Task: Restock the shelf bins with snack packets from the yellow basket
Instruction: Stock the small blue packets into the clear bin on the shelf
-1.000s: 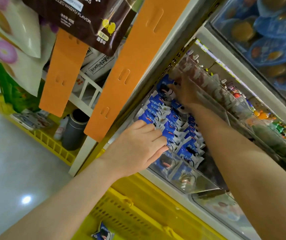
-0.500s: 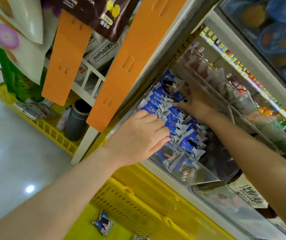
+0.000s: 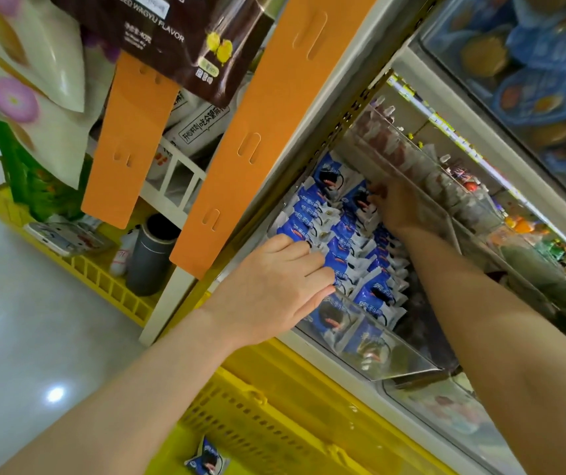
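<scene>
Left grip (image 3: 274, 289): fingers apart and nearly straight, laid flat on the near rows of blue snack packets (image 3: 339, 245), holding none. Right grip (image 3: 399, 209): fingers bent onto a far packet (image 3: 360, 200); we cannot tell whether they pinch it or only nudge it. Packets: standing in tight rows in the clear shelf bin (image 3: 405, 358), which looks close to full. Yellow basket (image 3: 254, 416): below the bin, near us, with one loose packet (image 3: 207, 461) in view inside. Step, as we judge it: squaring up the rows. We would steady the near rows lightly with the flat left palm so none topple forward, stand the far ones upright with the right, and leave a gap for the basket's remainder. Hard pressure risks crushing the contents.
</scene>
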A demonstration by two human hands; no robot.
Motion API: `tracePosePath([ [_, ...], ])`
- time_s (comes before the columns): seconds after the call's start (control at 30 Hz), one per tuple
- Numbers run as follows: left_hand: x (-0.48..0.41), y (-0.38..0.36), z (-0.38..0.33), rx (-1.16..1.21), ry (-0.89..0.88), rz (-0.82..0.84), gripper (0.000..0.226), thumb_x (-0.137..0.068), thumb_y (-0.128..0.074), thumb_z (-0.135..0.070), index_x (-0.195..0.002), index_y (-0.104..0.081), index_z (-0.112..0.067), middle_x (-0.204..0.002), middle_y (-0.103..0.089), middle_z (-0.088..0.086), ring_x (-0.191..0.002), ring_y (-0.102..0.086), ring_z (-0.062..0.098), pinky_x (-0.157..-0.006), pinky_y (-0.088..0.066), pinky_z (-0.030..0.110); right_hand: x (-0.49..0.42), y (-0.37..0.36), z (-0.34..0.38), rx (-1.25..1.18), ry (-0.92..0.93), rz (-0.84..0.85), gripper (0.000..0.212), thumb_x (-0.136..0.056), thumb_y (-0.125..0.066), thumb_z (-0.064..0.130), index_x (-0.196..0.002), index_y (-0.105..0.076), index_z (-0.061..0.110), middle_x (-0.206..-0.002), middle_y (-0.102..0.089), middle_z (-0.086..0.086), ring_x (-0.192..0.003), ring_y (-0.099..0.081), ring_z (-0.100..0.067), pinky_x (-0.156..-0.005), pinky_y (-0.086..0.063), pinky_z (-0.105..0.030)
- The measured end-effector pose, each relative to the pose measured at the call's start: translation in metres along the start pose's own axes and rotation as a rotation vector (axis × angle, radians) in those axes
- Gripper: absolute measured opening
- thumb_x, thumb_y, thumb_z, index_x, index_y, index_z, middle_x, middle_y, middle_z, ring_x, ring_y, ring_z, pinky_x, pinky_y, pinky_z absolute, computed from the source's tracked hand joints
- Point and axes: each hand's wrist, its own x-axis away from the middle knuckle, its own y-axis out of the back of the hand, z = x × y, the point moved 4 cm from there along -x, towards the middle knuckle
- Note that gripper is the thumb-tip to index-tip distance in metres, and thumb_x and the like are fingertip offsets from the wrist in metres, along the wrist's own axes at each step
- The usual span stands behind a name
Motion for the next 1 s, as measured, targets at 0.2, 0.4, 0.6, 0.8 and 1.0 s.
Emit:
tracePosePath([
  [0.2,0.0,0.003,-0.002,0.027,0.051,0.085,0.032,-0.098,-0.033,-0.03,-0.096,-0.064,-0.02,-0.087,-0.063,-0.006,-0.078,-0.055,0.014,-0.08,-0.035,0.026,0.024,0.009,0.025,-0.083,0.021,0.002,0.025,-0.097,-0.046,0.024,-0.115,-0.057,0.01,-0.109,-0.061,-0.011,-0.099,-0.058,-0.026,-0.084,-0.046,-0.037],
  [0.4,0.002,0.009,-0.016,-0.104,0.196,0.167,0.041,-0.099,-0.024,-0.03,-0.104,-0.063,-0.018,-0.097,-0.064,-0.002,-0.092,-0.054,0.019,-0.095,-0.032,0.033,0.13,0.043,0.066,-0.225,0.134,0.091,0.034,-0.098,-0.038,0.037,-0.125,-0.049,0.019,-0.097,-0.068,-0.007,-0.082,-0.064,-0.017,-0.069,-0.051,-0.034],
  [0.6,0.006,0.017,-0.032,-0.129,0.361,0.202,0.038,-0.098,-0.027,-0.028,-0.126,-0.05,-0.013,-0.124,-0.053,0.005,-0.123,-0.041,0.024,-0.115,-0.011,0.036,0.241,0.051,0.053,-0.189,0.162,0.204,0.04,-0.096,-0.036,0.04,-0.133,-0.044,0.027,-0.117,-0.062,0.002,-0.101,-0.062,-0.019,-0.079,-0.049,-0.033],
  [0.8,0.025,0.034,-0.067,-0.105,0.31,0.179,0.031,-0.09,-0.053,-0.011,-0.121,-0.054,-0.007,-0.12,-0.056,0.011,-0.115,-0.051,0.027,-0.1,-0.039,0.038,0.305,0.054,0.033,-0.057,0.376,-0.061,0.039,-0.096,-0.043,0.022,-0.127,-0.053,0.0,-0.134,-0.051,-0.016,-0.127,-0.045,-0.03,-0.109,-0.03,-0.035],
  [1.0,0.098,0.016,-0.076,-0.095,0.422,0.19,0.019,-0.087,-0.054,-0.011,-0.104,-0.061,-0.011,-0.1,-0.061,0.006,-0.093,-0.058,0.025,-0.079,-0.046,0.039,0.368,0.006,0.026,-0.216,0.398,0.022,0.039,-0.101,-0.023,0.037,-0.111,-0.052,0.013,-0.105,-0.064,-0.007,-0.102,-0.052,-0.017,-0.086,-0.04,-0.026],
])
